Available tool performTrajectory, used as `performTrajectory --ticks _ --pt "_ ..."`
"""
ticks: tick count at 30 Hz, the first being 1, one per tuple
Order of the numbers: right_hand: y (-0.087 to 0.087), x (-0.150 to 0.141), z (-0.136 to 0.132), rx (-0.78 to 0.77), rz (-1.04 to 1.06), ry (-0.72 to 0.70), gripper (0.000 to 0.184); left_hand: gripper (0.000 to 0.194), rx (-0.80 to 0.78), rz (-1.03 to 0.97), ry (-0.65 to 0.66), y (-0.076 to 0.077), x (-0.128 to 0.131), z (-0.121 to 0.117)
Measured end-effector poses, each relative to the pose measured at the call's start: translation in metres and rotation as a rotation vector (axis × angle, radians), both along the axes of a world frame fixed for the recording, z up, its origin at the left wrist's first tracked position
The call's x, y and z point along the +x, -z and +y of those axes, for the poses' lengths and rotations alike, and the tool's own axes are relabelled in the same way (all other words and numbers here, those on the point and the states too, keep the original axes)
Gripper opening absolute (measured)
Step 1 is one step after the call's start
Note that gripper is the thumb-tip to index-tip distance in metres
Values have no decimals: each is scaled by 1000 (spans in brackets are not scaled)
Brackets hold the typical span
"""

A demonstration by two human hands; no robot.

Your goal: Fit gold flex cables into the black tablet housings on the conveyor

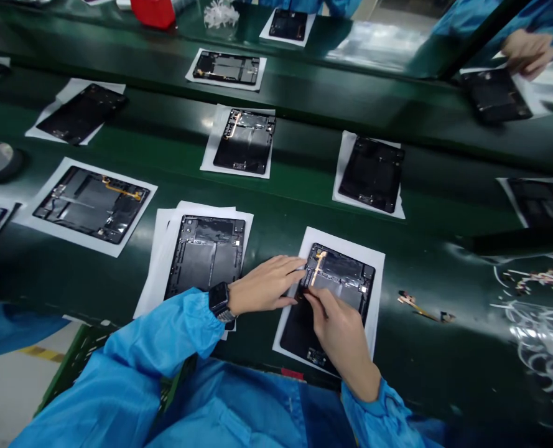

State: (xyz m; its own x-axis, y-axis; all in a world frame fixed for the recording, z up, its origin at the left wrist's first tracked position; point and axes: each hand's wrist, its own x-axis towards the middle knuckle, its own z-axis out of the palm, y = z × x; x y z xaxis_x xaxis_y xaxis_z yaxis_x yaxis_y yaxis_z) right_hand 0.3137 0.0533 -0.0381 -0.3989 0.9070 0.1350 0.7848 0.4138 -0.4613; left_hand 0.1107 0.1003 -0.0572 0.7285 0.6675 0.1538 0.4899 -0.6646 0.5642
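My left hand [267, 285] lies flat with its fingertips on the edge of a black tablet back panel [339, 274], which rests on a white paper sheet [374, 274]. A black smartwatch [219, 300] sits on that wrist. My right hand [339, 330] is pinched over the panel's middle, holding a small dark piece [302, 294] that is partly hidden by the fingers. An orange flex cable [318, 267] runs across the panel just beyond my fingertips.
A green conveyor belt [425, 348] carries several more tablet panels on white sheets, including one [205, 255] to my left. Film scraps [542, 280] lie at right. A co-worker's hand [528, 53] is at upper right, and a green crate [71, 367] is below the belt.
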Motion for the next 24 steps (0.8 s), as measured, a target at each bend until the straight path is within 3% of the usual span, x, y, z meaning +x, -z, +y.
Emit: performTrajectory --ticks 6,14,24 --pt "-3 3 5 -80 -3 -53 17 58 21 1 -11 0 0 0" --pt "3 12 -13 -47 136 143 12 54 19 18 -18 2 0 0" --pt "3 1 -14 -5 42 7 18 52 4 -2 -16 -1 0 1"
